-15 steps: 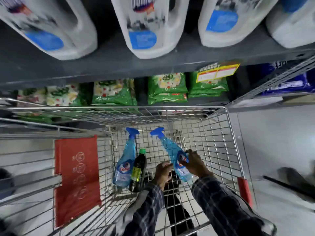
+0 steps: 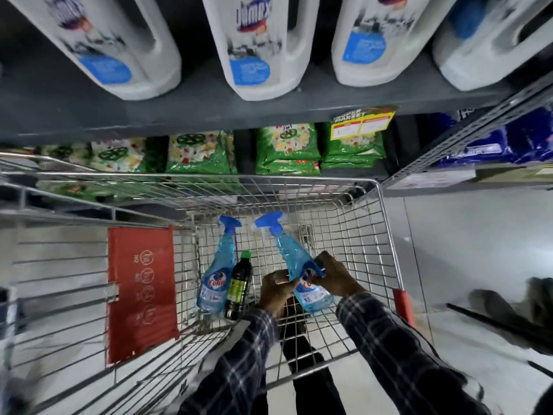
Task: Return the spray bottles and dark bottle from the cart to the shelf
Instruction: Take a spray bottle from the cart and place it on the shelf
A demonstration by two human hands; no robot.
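Two blue spray bottles and a dark bottle are inside the wire cart (image 2: 386,235). My right hand (image 2: 335,277) grips the right spray bottle (image 2: 294,259) around its lower body, nozzle pointing away from me. My left hand (image 2: 275,290) touches the same bottle from the left, fingers curled on it. The other spray bottle (image 2: 218,274) lies on the cart floor to the left. The dark bottle (image 2: 239,287) with a green cap lies right beside it. The grey shelf (image 2: 209,112) runs above the cart.
Large white jugs (image 2: 254,46) stand on the upper shelf. Green bags (image 2: 287,148) fill the lower shelf, blue packs (image 2: 508,142) sit to the right. A red flap (image 2: 140,292) hangs on the cart's left. A yellow price tag (image 2: 362,122) is clipped to the shelf edge.
The right spray bottle has lifted slightly off the cart floor with both hands closing tighter on it. The other two bottles have not moved.
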